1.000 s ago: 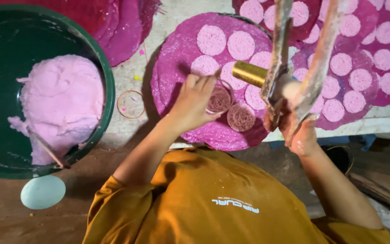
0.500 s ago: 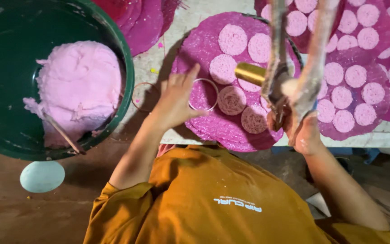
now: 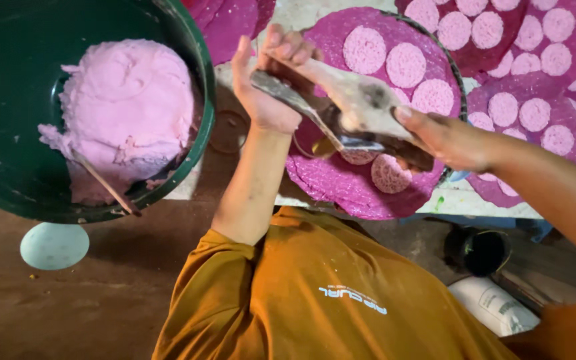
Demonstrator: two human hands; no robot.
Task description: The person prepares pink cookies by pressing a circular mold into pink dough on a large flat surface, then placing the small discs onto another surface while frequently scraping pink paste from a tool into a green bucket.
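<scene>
My left hand [image 3: 265,93] grips the upper end of a grey-brown hinged press tool [image 3: 358,107]. My right hand [image 3: 448,140] holds its other end. The tool lies slantwise above a round purple mat [image 3: 348,193] that carries several pale pink discs [image 3: 364,49]. One freshly pressed disc [image 3: 389,175] lies just under the tool's lower end. A brass part [image 3: 325,148] of the tool shows beneath it. A thin ring [image 3: 229,131] lies on the surface by my left wrist.
A green basin [image 3: 8,167] at the left holds a lump of pink dough [image 3: 128,107] with a stick [image 3: 105,187] in it. More purple mats with discs [image 3: 535,67] lie at the right. A pale round object [image 3: 55,245], a black cup [image 3: 478,250] and a white sack [image 3: 495,307] are on the floor.
My left hand left the ring on the mat and took hold of the press tool's end. The tool swung from upright to slanting across the mat. The view moved closer.
</scene>
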